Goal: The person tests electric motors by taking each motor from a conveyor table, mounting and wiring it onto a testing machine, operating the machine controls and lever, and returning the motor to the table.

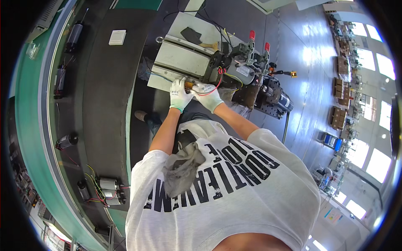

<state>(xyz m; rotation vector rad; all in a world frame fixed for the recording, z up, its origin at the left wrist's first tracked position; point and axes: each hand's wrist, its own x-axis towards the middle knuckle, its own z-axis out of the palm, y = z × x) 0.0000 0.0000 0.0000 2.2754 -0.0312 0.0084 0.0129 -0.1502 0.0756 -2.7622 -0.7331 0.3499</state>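
Note:
Both my hands wear white gloves with light green cuffs and meet at the near edge of a grey metal fixture plate [188, 58]. My left hand [181, 94] is closed, its fingertips by a small orange-brown part [189, 85]; what it pinches is hidden. A thin blue wire [161, 76] runs toward it from the left. My right hand [207, 95] is closed around a red wire [219, 81] that loops down from a silver cylindrical motor [241, 72]. This motor lies clamped on the fixture, its black end [218, 62] facing left.
Red-handled toggle clamps [252, 35] stand behind the motor. A dark cloth [191, 35] and black cables lie on the fixture's far part. At left, a dark conveyor [106, 83] carries a white square box [117, 37]; several motors [74, 37] line its far side. Two silver motors [109, 184] sit lower left.

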